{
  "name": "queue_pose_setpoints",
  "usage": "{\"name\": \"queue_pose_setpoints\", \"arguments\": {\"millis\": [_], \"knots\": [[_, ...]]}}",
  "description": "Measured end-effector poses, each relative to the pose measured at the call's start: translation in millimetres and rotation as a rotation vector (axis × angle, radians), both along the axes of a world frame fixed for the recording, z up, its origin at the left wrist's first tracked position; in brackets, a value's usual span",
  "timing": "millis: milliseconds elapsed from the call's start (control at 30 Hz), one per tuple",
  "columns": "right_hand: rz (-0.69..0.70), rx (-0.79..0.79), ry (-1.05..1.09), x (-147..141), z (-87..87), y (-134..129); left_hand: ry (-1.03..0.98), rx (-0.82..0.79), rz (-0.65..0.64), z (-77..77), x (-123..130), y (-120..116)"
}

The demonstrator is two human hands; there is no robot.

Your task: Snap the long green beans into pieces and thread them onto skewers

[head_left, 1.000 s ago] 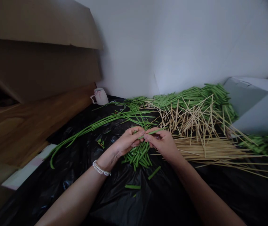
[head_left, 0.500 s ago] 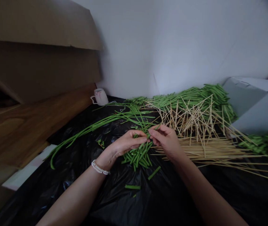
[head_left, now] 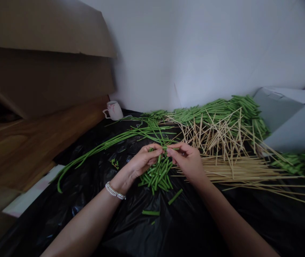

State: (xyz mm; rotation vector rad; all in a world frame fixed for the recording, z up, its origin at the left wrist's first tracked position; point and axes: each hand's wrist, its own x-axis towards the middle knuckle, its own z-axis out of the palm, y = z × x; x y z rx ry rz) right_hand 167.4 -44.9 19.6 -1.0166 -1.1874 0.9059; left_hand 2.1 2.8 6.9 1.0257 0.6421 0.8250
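Note:
My left hand, with a beaded bracelet at the wrist, pinches a green garlic scape between thumb and fingers. My right hand pinches too, its fingertips almost meeting the left ones, and a short bit of green stem shows above its fingers. Whether both hold one piece is hidden by the fingers. Just below them lies a heap of short cut garlic scape pieces. Long uncut garlic scapes stretch out to the left behind my left hand.
Bamboo skewers lie right of my hands, with a tangled pile behind. Stacked green pieces line the wall beside a grey-white box. A mug stands at the back left near a cardboard box. Black plastic sheeting covers the surface.
My hands have shifted slightly up and my right fingers have come level with the left ones. The heap and skewers look the same.

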Motion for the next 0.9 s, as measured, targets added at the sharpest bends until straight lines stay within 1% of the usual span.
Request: {"name": "queue_pose_setpoints", "arguments": {"millis": [133, 233, 367, 467, 533, 600, 733, 800, 900], "knots": [[0.048, -0.037, 0.073, -2, -2.8, 0, -0.104, -0.111, -0.025, -1.7, -1, 1], [0.068, -0.057, 0.084, -6, -8.7, 0, -0.209, -0.147, -0.006, 1.3, 0, 0], [0.093, -0.049, -0.023, -15, -15.2, -3, -0.331, -0.182, 0.025, 10.3, -2, 2], [0.133, -0.055, -0.089, -16, -15.1, -6, -0.358, -0.236, 0.014, 14.0, -4, 4], [0.160, -0.041, -0.128, -14, -13.6, -7, -0.307, -0.236, 0.003, 13.4, -3, 4], [0.158, -0.004, -0.193, -11, -11.9, -7, -0.197, -0.178, 0.008, 11.7, -1, 2], [0.019, 0.122, -0.421, -3, -9.5, -6, 0.005, -0.025, -0.011, 9.1, 5, -4], [-0.049, 0.212, -0.558, 0, -9.3, -5, 0.050, 0.029, -0.029, 8.3, 5, -5], [-0.105, 0.352, -0.784, 3, -11.0, -5, 0.078, 0.093, -0.035, 7.2, 3, -5]]}}
